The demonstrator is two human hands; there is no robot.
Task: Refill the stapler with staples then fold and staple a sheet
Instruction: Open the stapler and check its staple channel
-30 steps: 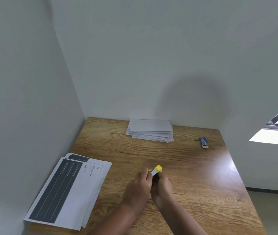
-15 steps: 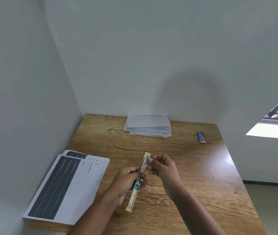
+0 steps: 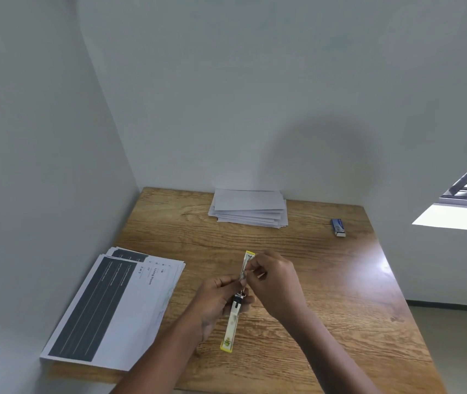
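A small white and yellow stapler [image 3: 233,325] is swung fully open above the wooden table [image 3: 340,294], one half pointing away from me and the other toward me. My left hand [image 3: 216,302] grips it at the hinge. My right hand [image 3: 273,277] pinches at the metal channel of the far half [image 3: 247,263]; whether it holds staples is hidden by the fingers. A small blue staple box [image 3: 338,227] lies at the far right of the table. A stack of printed sheets [image 3: 113,308] with dark panels lies at the near left.
A pile of white folded sheets [image 3: 249,211] rests at the back of the table against the wall. Walls close off the left and far sides. The table's right edge drops to the floor beside a bright window.
A second ago both hands held the stapler closed, yellow tip up. The stapler has since been swung open, and my right hand now works at its far half.
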